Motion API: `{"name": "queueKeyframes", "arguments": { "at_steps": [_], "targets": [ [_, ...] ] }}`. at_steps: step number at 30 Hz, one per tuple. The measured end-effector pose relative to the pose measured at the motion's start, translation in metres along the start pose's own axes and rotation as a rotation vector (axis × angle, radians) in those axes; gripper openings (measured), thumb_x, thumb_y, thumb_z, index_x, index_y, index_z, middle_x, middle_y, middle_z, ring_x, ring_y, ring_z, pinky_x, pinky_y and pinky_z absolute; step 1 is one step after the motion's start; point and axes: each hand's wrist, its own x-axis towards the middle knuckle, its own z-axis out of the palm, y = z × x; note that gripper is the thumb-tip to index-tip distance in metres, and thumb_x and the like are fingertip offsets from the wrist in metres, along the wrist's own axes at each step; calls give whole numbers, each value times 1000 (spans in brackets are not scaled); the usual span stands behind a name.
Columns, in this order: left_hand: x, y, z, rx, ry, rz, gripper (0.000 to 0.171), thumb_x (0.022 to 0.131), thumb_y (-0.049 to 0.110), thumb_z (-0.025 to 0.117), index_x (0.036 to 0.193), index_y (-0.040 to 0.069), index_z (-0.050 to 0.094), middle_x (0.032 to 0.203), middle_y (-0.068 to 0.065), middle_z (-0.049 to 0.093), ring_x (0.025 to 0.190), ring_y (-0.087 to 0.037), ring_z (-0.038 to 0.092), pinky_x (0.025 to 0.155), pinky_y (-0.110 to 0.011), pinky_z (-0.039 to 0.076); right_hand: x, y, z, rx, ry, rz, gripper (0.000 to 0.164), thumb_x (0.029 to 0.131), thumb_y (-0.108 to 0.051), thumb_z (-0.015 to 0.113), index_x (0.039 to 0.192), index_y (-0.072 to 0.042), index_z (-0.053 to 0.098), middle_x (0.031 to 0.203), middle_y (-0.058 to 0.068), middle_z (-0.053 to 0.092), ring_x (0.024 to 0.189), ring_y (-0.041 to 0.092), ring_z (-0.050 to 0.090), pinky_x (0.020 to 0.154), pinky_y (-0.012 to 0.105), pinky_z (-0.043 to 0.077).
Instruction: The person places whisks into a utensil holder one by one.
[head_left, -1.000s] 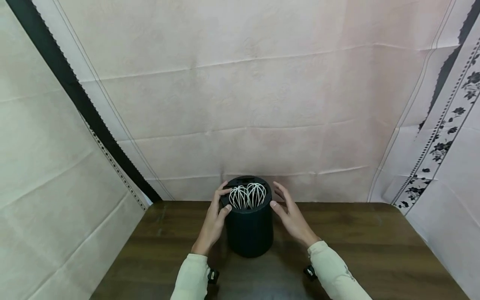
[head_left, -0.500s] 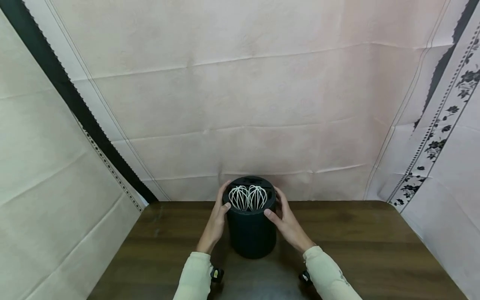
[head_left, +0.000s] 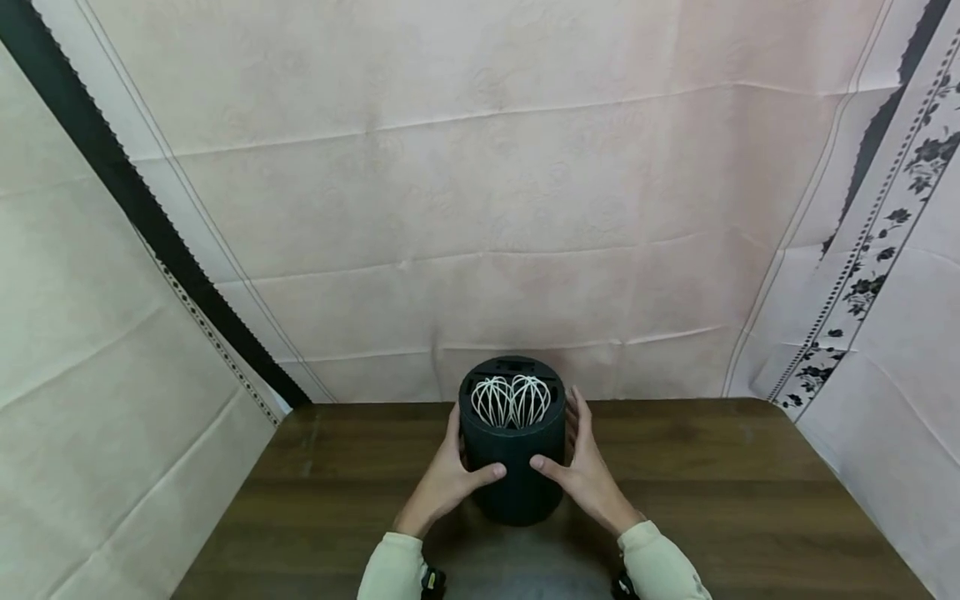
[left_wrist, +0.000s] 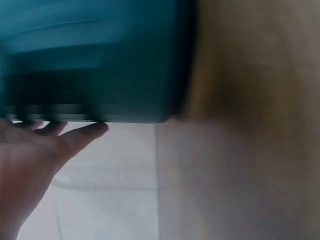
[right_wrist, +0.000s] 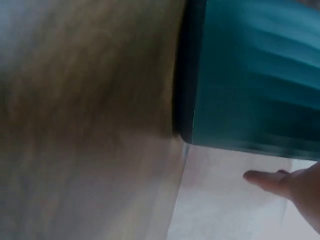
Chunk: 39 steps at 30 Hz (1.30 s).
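A dark green cylindrical container (head_left: 516, 450) stands upright near the back of the table, its top facing up. Two white wire whisk heads (head_left: 512, 402) sit side by side in its top recess. My left hand (head_left: 450, 479) lies along the container's left side, thumb stretched across the front. On the other side is my right hand (head_left: 585, 475), fingers extended past the wall and thumb pointing at the front. In the left wrist view, the fingertips meet the container's edge. The right wrist view shows a gap between a finger (right_wrist: 267, 181) and the container.
The brown wooden table (head_left: 712, 500) has a back edge close behind the container. Pale cloth sheets (head_left: 480, 208) hang behind and at both sides; the right one (head_left: 892, 292) has a dark floral border. Dark devices (head_left: 433, 582) are strapped at the wrists.
The container has shifted slightly right and toward me. Both hands have slid from around its rim to lower on its sides, and their thumbs now lie across the front wall.
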Motion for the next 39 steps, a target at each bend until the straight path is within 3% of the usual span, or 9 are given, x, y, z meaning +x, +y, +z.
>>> {"name": "queueKeyframes", "arguments": {
  "at_steps": [4, 9, 19, 26, 35, 39],
  "targets": [
    [-2, -4, 8, 29, 65, -6, 125, 81, 25, 94, 166, 48, 6, 169, 10, 30, 153, -16, 36, 121, -52, 33, -5, -3, 7, -13, 6, 20, 121, 89, -25, 87, 167, -41, -4, 175, 11, 11, 158, 41, 19, 121, 71, 20],
    [1, 0, 22, 48, 131, 6, 126, 77, 28, 97, 166, 46, 10, 168, 8, 31, 151, -18, 40, 119, -53, 36, -5, -8, 2, -39, -9, 52, 119, 90, -30, 86, 167, -41, -5, 173, 13, 18, 155, 38, 26, 119, 72, 22],
    [27, 0, 52, 126, 134, 22, 127, 76, 42, 96, 166, 48, 6, 170, 15, 26, 154, -16, 33, 122, -58, 30, 4, 4, -31, -62, 19, 57, 116, 92, -25, 82, 168, -36, -4, 173, 13, 12, 156, 38, 20, 121, 71, 17],
    [47, -6, 63, 106, 132, 39, 126, 77, 43, 96, 165, 50, 6, 170, 17, 25, 154, -15, 32, 123, -60, 28, 17, 14, -46, -88, 41, 41, 115, 92, -26, 81, 168, -34, -5, 174, 12, 10, 158, 37, 16, 121, 73, 13],
    [51, -5, 57, 127, 87, 35, 125, 80, 44, 93, 166, 49, 2, 172, 18, 18, 157, -15, 27, 123, -61, 26, 18, 16, -48, -83, 52, 54, 111, 94, -29, 80, 167, -39, -3, 174, 9, 9, 158, 37, 17, 122, 71, 14],
    [43, 4, 45, 249, 114, -6, 114, 84, 58, 85, 167, 46, 8, 174, 12, 20, 158, -18, 26, 123, -62, 28, 16, 12, -51, -116, 54, 49, 101, 98, -31, 76, 169, -33, 3, 172, 12, 17, 155, 42, 25, 122, 69, 21]
  ]
}}
